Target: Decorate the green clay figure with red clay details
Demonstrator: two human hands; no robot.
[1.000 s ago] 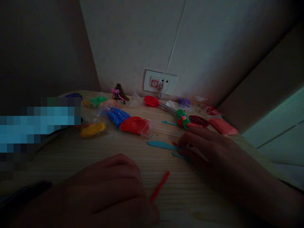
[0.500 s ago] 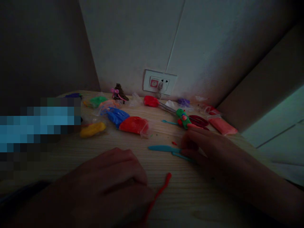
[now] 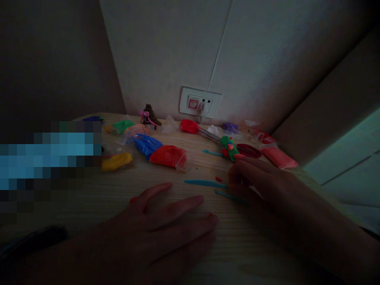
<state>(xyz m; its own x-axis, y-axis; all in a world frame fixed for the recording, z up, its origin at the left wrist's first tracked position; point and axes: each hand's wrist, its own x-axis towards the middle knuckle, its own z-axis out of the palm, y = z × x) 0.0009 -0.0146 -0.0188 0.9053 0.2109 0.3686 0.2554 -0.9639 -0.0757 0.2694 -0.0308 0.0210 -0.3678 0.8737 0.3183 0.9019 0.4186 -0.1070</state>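
On the near side of the knife (image 3: 204,183), the left hand (image 3: 160,233) is lying palm down with fingers splayed, gripping nothing and hiding most of the red clay (image 3: 133,200); one bit is peeking out left of the knife, another by a fingertip on its near side, and whether they are joining underneath I cannot tell. Light, even pressure would probably be serving best here, since soft clay is likely thinning wherever one finger is bearing harder. The right hand (image 3: 261,182) is pinching the knife's handle end, and holding the blade clear of the clay is seeming wise. A stick (image 3: 225,194) is lying just nearer than the knife, a crumb (image 3: 218,179) just beyond it, all resting on a wood-grained table (image 3: 267,253). Beyond the knife, a figure (image 3: 230,149) and scissors (image 3: 251,150) are lying rightward, bags (image 3: 168,156) leftward; farthest, a pale wall (image 3: 166,51) is carrying a socket (image 3: 192,103), and the room is looking dim.
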